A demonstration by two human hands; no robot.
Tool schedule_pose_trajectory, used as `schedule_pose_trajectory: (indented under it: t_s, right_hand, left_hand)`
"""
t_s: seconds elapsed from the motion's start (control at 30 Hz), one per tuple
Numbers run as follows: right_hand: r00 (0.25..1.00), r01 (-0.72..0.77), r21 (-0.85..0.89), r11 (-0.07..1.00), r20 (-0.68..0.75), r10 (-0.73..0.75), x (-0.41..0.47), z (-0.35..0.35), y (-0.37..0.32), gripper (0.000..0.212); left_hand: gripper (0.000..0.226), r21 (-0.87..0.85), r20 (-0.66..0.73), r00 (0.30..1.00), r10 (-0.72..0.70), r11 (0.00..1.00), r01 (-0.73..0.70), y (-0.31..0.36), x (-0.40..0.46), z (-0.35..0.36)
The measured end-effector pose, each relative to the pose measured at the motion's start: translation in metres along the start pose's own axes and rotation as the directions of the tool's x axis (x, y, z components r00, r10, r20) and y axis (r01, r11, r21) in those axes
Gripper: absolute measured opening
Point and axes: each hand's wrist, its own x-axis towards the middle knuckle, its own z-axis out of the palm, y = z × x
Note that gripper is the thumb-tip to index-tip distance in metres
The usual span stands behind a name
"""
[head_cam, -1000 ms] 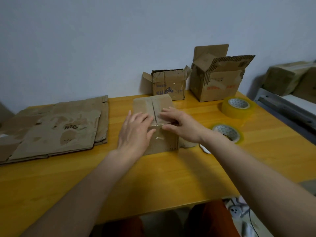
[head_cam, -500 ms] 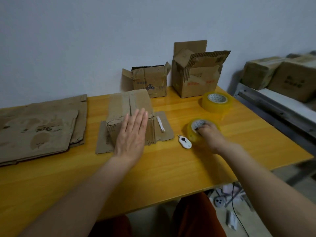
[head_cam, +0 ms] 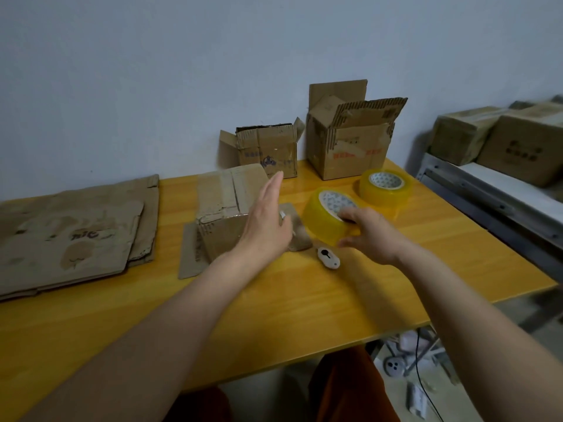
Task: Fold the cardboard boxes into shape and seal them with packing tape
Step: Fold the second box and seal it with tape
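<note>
Both bare forearms reach forward — the left hand (head_cam: 268, 222) flat, fingers straight and together, edge-on — the right hand (head_cam: 370, 234) curled, gripping a tape roll (head_cam: 327, 219).

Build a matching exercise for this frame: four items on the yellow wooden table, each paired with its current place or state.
Things:
1. yellow tape roll with white core
2. second yellow tape roll
3. small white cutter
4. flattened brown cardboard stack

States:
A. lies at the table's left end
B. gripped by the right hand, tilted
C. rests flat before the tall open box
D. lies just below the gripped roll

Pairs: 1-B, 2-C, 3-D, 4-A
</note>
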Motion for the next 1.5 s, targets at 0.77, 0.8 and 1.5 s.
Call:
schedule_pose_trajectory:
  t_s: [0.77, 0.8, 1.5]
  right_hand:
    - [0.983, 0.182, -0.032, 0.983, -0.012, -0.182, -0.006, -0.011, -0.054, 0.053]
    - [0.967, 0.212, -0.12, 0.97, -0.118, -0.226, -0.005, -0.009, -0.055, 0.06]
    - [0.901, -0.036, 0.991, 0.132, -0.025, 0.433, 0.019, 0.055, -0.086, 0.023]
  left_hand:
    - [0.011, -0.172, -0.405, 0.909, -0.1, 0.985, 0.032, 0.001, -0.016, -0.026]
    - [0.011, -0.229, -0.418, 0.896, -0.153, 0.972, 0.06, 0.0, -0.015, -0.027]
    - [0.01, -0.704, -0.205, 0.825, -0.526, 0.665, 0.249, 0.002, -0.048, -0.045]
